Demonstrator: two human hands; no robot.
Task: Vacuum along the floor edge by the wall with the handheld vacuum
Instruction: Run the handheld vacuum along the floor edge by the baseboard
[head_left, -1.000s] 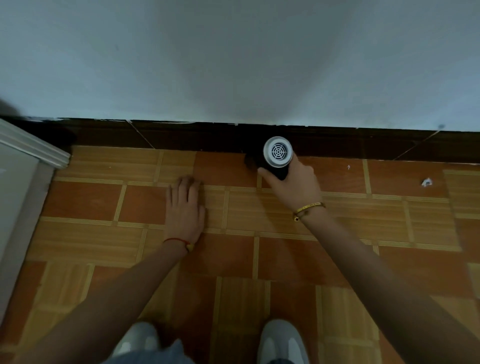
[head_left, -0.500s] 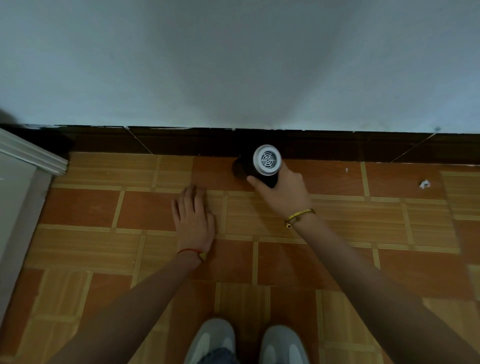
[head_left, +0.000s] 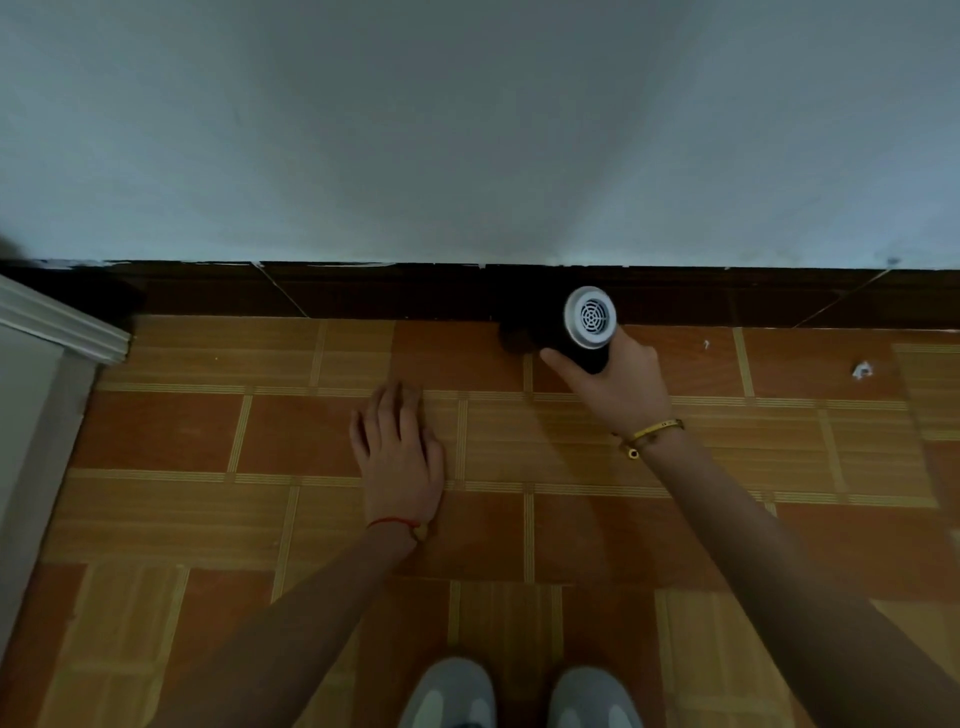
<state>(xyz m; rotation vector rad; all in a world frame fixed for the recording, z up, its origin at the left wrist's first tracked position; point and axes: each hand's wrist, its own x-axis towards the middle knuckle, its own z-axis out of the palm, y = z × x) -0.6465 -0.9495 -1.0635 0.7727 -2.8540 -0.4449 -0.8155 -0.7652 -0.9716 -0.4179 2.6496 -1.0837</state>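
Observation:
My right hand (head_left: 618, 387) grips a black handheld vacuum (head_left: 563, 332) whose round white vented rear cap faces me. Its nozzle end points left and down at the floor edge, against the dark brown skirting (head_left: 363, 291) under the pale wall (head_left: 467, 130); the nozzle tip is lost in shadow. My left hand (head_left: 397, 452) lies flat on the orange and tan tiled floor (head_left: 571, 530), palm down, fingers together, holding nothing. It rests well left of the vacuum and nearer to me.
A white door frame or trim (head_left: 57, 332) juts in at the left edge. A small white scrap (head_left: 862, 370) and a tiny speck (head_left: 706, 344) lie on the tiles right of the vacuum. Two grey shoes (head_left: 519, 696) stand at the bottom centre.
The vacuum and my right hand slid left along the skirting, then shifted back to the right. My left hand stays flat on the floor. The shoes have come into fuller view.

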